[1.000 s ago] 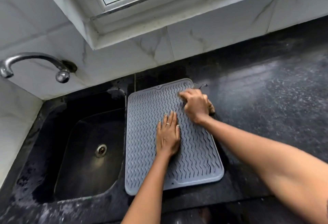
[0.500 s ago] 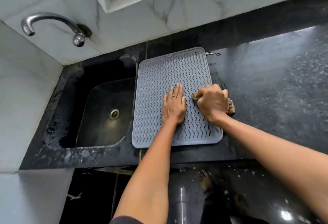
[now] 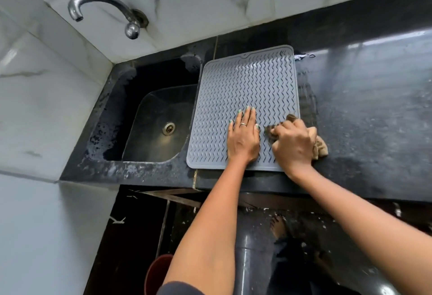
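Observation:
A grey ribbed silicone drying mat (image 3: 243, 88) lies flat on the black counter (image 3: 374, 112), just right of the sink. My left hand (image 3: 244, 138) presses flat on the mat's near middle, fingers straight, a ring on one finger. My right hand (image 3: 292, 145) grips a brown cloth (image 3: 321, 146) against the mat's near right corner. Part of the cloth sticks out past the fingers to the left and part bunches out to the right on the counter.
A black sink (image 3: 154, 121) with a metal drain sits left of the mat, under a chrome tap (image 3: 105, 11) on the marble wall. The wet counter stretches right. Below the counter edge are a dark floor, a bare foot (image 3: 279, 227) and a reddish bucket (image 3: 156, 273).
My right hand has dragged the cloth from the mat's far right part down to its near right corner. My left hand stays pressed on the mat. The camera has tilted downward.

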A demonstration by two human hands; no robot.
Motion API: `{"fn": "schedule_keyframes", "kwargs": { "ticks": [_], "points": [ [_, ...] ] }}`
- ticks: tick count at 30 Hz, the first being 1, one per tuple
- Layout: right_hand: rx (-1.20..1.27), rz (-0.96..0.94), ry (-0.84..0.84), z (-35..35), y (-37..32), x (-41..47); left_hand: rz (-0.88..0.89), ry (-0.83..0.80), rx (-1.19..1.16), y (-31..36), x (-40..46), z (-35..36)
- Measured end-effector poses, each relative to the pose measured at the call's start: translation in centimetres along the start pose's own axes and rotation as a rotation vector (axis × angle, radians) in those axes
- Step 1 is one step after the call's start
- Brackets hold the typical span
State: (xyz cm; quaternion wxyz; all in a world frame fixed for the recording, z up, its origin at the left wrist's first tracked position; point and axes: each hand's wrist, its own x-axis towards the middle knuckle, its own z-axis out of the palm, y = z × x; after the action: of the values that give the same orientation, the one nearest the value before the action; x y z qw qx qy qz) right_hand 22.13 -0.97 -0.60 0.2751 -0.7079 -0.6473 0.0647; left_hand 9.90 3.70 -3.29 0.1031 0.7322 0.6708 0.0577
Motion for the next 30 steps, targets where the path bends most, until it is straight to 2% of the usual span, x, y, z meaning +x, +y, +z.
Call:
{"fn": "schedule_keyframes", "kwargs": {
  "ticks": [3, 6, 8, 12, 15, 18, 25, 28, 30],
  "points": [
    [0.009, 0.015, -0.024, -0.9, -0.3, -0.8, -0.007, -0.019, 0.008, 0.3, 0.0, -0.3],
    [0.157, 0.119, -0.024, -1.8, -0.2, 1.4, -0.021, -0.053, 0.002, 0.8, -0.4, -0.6],
    [0.241, 0.100, -0.005, -1.6, 0.1, 3.2, -0.020, -0.043, -0.016, 0.7, -1.6, -0.6],
    [0.041, -0.001, -0.208, -1.0, 0.0, 3.6, -0.037, -0.013, -0.038, 0.4, -3.4, -0.1],
    [-0.075, -0.069, -0.176, -1.4, 0.0, -0.7, -0.060, -0.008, -0.015, 0.4, -3.1, 0.1],
    [-0.057, -0.127, -0.156, -2.3, 0.1, -4.2, -0.062, 0.003, -0.011, 0.5, -3.0, 0.3],
    [0.122, -0.046, -0.088, -2.2, -1.0, 0.5, -0.054, -0.021, 0.010, 0.3, -3.0, 0.2],
    [-0.022, -0.085, -0.188, -1.4, -1.3, 0.4, -0.059, -0.010, 0.002, 0.3, -3.0, 0.2],
    [-0.084, -0.124, -0.158, -1.2, -1.1, -1.7, -0.061, -0.005, -0.007, 0.3, -3.0, 0.3]
  ]
}}
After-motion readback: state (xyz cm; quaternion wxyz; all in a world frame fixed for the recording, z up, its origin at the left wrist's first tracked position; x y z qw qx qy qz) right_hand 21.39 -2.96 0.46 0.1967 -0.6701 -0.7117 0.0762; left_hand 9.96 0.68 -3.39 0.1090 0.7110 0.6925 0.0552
